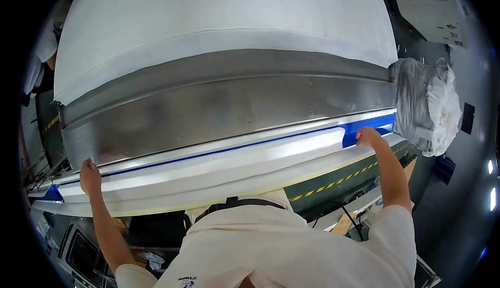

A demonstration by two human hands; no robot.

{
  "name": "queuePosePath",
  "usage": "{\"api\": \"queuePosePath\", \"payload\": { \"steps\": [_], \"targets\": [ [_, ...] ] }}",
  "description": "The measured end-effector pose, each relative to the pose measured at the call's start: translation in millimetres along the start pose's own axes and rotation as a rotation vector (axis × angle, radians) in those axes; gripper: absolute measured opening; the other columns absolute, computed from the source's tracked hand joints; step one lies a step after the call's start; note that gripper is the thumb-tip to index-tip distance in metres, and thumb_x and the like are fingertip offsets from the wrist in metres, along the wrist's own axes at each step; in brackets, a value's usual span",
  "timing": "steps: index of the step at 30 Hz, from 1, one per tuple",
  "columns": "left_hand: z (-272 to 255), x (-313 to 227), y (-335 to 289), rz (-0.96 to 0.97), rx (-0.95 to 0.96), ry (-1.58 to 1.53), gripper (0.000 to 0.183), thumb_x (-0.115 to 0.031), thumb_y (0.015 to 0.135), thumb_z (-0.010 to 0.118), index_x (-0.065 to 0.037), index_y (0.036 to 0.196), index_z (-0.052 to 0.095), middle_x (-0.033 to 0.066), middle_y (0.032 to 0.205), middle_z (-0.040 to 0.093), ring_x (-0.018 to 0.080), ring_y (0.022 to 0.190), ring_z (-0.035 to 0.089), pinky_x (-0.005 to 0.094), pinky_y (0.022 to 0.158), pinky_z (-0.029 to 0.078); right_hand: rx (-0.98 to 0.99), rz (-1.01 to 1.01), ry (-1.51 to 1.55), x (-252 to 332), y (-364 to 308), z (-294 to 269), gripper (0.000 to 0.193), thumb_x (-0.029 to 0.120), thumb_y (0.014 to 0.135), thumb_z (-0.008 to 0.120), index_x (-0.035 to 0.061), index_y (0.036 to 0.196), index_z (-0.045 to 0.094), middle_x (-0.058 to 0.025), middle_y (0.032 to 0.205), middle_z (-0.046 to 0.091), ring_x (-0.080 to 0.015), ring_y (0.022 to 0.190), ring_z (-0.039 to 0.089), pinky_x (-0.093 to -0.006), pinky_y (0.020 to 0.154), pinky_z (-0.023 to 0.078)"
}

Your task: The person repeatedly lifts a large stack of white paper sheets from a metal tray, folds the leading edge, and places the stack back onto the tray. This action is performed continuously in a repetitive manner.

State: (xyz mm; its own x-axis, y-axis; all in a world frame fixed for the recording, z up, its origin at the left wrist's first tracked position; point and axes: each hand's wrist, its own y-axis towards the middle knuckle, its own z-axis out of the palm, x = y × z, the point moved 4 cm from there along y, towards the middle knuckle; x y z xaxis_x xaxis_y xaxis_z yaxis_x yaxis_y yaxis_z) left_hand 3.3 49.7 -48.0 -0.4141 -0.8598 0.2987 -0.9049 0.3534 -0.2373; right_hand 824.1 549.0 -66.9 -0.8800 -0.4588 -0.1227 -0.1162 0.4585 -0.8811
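A long white length of material (229, 164) lies across in front of me, crossed by a thin blue line. Blue patches (385, 124) show near its ends. My left hand (90, 177) is closed at its left part, fingertips pinched by the near edge of a grey metal plate (229, 100); a small pale bit shows at the fingertips. My right hand (369, 137) is closed in a curl against the blue patch at the right end. What either hand grips is too small or hidden to tell.
Beyond the plate a wide white sheet (224, 6) rises. On the right hangs a bundle wrapped in clear plastic (427, 105). Yellow-black floor tape (333, 182) runs below the material. Another person's arm (51, 61) shows at far left. Equipment (83, 251) stands at lower left.
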Motion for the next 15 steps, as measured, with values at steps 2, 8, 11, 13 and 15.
{"api": "queuePosePath", "payload": {
  "steps": [2,8,11,13,15],
  "targets": [
    [4.6,-4.5,-1.1,-0.019,-0.007,-0.054,0.030,-0.025,0.090,0.048,-0.015,0.114,0.063,0.0101,0.109,0.065,0.0333,0.097,0.063,0.0431,0.080,0.050,-0.147,-0.041,0.150,8.5,1.4,5.6,0.027,0.024,0.064,0.068,0.0081,0.086,0.069,-0.0137,0.086,0.069,-0.0321,0.081,0.065,-0.0397,0.073,0.052],
    [33.7,-20.6,-1.1,0.178,-0.167,-0.287,0.037,-0.024,0.084,0.059,-0.009,0.117,0.060,0.0133,0.117,0.061,0.0326,0.107,0.057,0.0410,0.093,0.045,-0.270,-0.226,-0.082,124.7,14.4,-2.0,0.026,0.027,0.077,0.053,0.0032,0.076,0.063,-0.0212,0.082,0.065,-0.0414,0.079,0.061,-0.0497,0.071,0.048],
    [1.2,-66.2,7.2,0.330,-0.356,-0.368,0.033,-0.018,0.081,0.062,-0.008,0.112,0.060,0.0154,0.110,0.062,0.0344,0.102,0.058,0.0436,0.089,0.046,-0.342,-0.242,0.120,195.2,-1.0,-47.1,0.018,0.021,0.076,0.060,0.0041,0.082,0.064,-0.0162,0.077,0.066,-0.0359,0.075,0.063,-0.0425,0.068,0.049],
    [-25.6,-81.7,16.9,0.361,-0.544,-0.362,0.033,-0.016,0.081,0.061,-0.006,0.112,0.058,0.0160,0.112,0.060,0.0345,0.103,0.056,0.0449,0.090,0.045,-0.412,-0.368,0.180,248.8,-7.0,-85.5,0.017,0.020,0.079,0.060,0.0057,0.087,0.066,-0.0158,0.076,0.066,-0.0354,0.072,0.063,-0.0414,0.066,0.050],
    [-42.4,-96.5,29.4,0.307,-0.583,-0.443,0.033,-0.016,0.083,0.060,-0.006,0.114,0.057,0.0153,0.117,0.057,0.0333,0.107,0.054,0.0453,0.093,0.043,-0.490,-0.436,0.195,303.0,-8.7,-115.3,0.018,0.020,0.080,0.060,0.0060,0.090,0.066,-0.0153,0.077,0.066,-0.0351,0.073,0.063,-0.0416,0.066,0.050]
  ]
}}
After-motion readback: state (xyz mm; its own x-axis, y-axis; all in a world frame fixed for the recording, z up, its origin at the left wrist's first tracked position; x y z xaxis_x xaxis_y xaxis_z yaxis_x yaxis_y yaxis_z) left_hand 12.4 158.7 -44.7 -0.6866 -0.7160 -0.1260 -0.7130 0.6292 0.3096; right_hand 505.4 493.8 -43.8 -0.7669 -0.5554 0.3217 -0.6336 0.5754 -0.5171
